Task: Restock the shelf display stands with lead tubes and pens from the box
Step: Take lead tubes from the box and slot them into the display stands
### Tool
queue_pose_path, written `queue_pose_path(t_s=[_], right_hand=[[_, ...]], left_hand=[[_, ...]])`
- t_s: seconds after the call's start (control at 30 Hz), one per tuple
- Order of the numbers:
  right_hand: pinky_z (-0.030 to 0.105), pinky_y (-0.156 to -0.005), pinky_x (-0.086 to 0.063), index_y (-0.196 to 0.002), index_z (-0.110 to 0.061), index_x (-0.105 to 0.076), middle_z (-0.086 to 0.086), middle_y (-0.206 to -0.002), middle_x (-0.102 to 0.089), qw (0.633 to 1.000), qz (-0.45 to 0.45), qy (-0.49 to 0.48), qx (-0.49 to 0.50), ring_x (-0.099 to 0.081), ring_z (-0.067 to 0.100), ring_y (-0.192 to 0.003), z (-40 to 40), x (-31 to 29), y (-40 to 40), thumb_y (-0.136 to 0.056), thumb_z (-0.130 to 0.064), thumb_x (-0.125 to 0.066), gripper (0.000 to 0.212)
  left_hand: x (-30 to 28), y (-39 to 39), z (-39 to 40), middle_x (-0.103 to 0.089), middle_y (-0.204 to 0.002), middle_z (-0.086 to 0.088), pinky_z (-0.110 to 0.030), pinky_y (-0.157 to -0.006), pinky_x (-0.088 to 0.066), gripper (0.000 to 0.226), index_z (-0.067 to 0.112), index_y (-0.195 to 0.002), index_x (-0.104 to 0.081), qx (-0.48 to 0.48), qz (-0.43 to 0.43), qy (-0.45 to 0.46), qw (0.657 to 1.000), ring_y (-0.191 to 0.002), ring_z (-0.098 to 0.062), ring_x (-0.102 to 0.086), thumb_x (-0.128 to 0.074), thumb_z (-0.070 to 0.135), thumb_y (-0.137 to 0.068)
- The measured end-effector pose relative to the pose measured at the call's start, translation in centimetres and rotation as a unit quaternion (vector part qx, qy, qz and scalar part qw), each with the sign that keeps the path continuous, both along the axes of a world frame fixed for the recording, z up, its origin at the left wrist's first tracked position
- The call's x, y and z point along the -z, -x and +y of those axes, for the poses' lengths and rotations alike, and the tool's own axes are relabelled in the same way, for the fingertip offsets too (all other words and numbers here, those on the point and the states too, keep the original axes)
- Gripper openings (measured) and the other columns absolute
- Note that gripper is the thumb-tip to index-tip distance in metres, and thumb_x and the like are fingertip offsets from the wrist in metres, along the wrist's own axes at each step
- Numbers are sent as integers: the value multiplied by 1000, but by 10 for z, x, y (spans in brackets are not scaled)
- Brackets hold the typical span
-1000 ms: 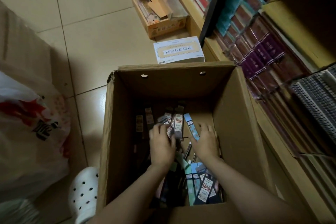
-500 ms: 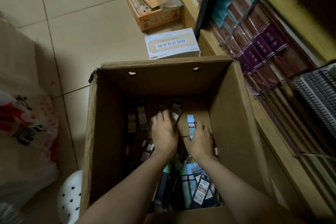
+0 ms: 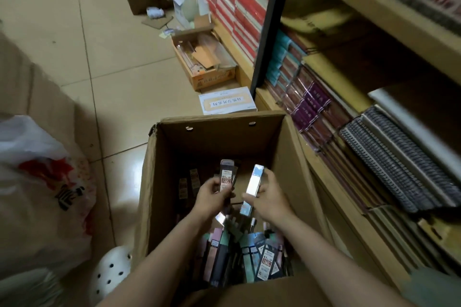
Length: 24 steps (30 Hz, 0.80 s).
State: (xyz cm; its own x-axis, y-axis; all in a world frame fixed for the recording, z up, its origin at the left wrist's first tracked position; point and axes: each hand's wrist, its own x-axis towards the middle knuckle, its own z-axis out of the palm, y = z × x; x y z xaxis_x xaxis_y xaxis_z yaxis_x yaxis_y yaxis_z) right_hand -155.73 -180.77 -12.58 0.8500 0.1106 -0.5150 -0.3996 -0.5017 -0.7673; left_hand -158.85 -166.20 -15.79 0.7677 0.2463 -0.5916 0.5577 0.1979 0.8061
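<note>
Inside the open corrugated cardboard box, the left hand curls its fingers round a dark, flat lead-tube pack with a white printed label. Just right of it, the right hand pinches a slim, glossy pale-blue pack (glare washes out its print). Below both grips, more flat packs lie jumbled, dim and partly hidden by the forearms. Further right stands the wooden shelf, cut off at the frame edge.

Dark lead tube pack and pale blue pack upright above open cardboard box.
</note>
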Motion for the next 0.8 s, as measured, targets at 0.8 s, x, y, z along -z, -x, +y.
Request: queue_pose_path(t_s=[0.8], right_hand=[[31, -66, -61, -122, -50, -44, -3, -84, -70, 889, -441, 81, 91, -71, 10, -76, -149, -310, 40, -87, -16, -73, 58]], left_hand=[[-291, -60, -96, -66, -117, -8, -38, -72, -59, 74, 53, -126, -47, 374, -363, 100, 848, -102, -24, -70, -78, 14, -71]])
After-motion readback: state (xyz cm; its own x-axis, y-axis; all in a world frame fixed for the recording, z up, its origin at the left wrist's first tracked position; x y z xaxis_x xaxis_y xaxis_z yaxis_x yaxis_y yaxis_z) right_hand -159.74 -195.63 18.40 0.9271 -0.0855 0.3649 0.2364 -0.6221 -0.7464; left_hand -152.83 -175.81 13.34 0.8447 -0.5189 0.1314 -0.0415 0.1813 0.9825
